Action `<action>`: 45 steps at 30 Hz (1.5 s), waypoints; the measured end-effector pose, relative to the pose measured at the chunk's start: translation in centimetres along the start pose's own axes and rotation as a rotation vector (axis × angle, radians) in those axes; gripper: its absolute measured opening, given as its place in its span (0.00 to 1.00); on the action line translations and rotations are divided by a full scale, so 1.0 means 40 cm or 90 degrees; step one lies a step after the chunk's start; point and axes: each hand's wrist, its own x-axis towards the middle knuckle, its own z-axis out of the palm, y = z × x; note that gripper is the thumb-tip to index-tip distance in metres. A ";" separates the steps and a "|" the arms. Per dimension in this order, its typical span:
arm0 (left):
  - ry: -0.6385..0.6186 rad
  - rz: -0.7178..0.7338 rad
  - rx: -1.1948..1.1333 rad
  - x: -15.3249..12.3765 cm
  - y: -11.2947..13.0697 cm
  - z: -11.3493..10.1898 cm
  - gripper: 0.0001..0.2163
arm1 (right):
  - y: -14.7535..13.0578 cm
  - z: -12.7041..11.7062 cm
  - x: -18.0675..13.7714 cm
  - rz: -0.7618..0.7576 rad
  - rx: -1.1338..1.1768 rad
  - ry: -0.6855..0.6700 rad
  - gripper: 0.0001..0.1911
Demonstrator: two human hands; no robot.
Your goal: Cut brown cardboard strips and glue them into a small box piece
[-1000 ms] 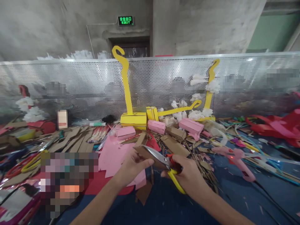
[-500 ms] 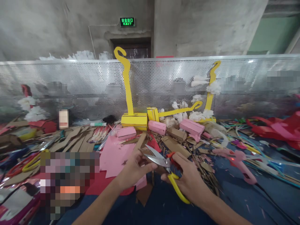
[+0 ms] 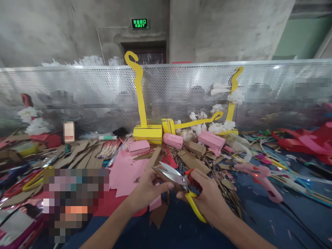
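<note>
My right hand (image 3: 207, 193) is wrapped round the handles of a pair of scissors (image 3: 172, 174), one loop red and the other yellow. Their metal blades point to the upper left and stand partly apart. My left hand (image 3: 145, 188) pinches a brown cardboard piece (image 3: 176, 187) that lies against the lower blade; most of it is hidden by the fingers and the scissors. Under and behind my left hand lies a pink sheet (image 3: 124, 169), with a red sheet (image 3: 111, 204) below it. Brown cardboard offcuts (image 3: 158, 215) lie on the blue tabletop.
A pink glue gun (image 3: 266, 178) with a lit red light lies to the right, its black cord trailing forward. Yellow hook-necked shapes (image 3: 147, 133) and pink boxes (image 3: 138, 147) line the back before a perforated metal panel (image 3: 166, 86). Cardboard strips (image 3: 80, 154) spread at left.
The scissor handles have drawn slightly closer together, and the blades have closed a little. Both hands keep nearly the same place; the whole view has shifted slightly.
</note>
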 end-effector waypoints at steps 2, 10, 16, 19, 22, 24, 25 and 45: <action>-0.017 0.006 0.012 0.002 0.005 -0.001 0.09 | 0.001 -0.001 -0.001 -0.002 0.000 -0.009 0.20; -0.015 0.001 0.019 0.002 0.004 0.001 0.11 | -0.005 -0.004 -0.001 -0.002 0.013 -0.006 0.24; 0.006 -0.019 0.003 -0.002 0.010 0.007 0.08 | 0.012 0.013 0.000 -0.003 0.012 -0.003 0.28; -0.015 -0.011 -0.027 -0.001 0.016 0.009 0.10 | 0.016 0.015 0.001 0.003 0.030 0.008 0.28; -0.011 -0.010 -0.044 0.003 0.021 0.005 0.11 | 0.011 0.003 0.006 0.009 0.063 0.027 0.24; 0.015 -0.013 -0.050 0.005 0.022 0.001 0.11 | 0.007 -0.008 0.011 0.006 0.072 0.032 0.19; 0.029 -0.013 -0.055 0.006 0.023 -0.001 0.11 | 0.006 -0.013 0.013 0.006 0.073 0.033 0.16; 0.125 0.024 -0.137 0.014 0.006 -0.014 0.13 | 0.011 0.000 0.016 0.050 0.127 -0.021 0.15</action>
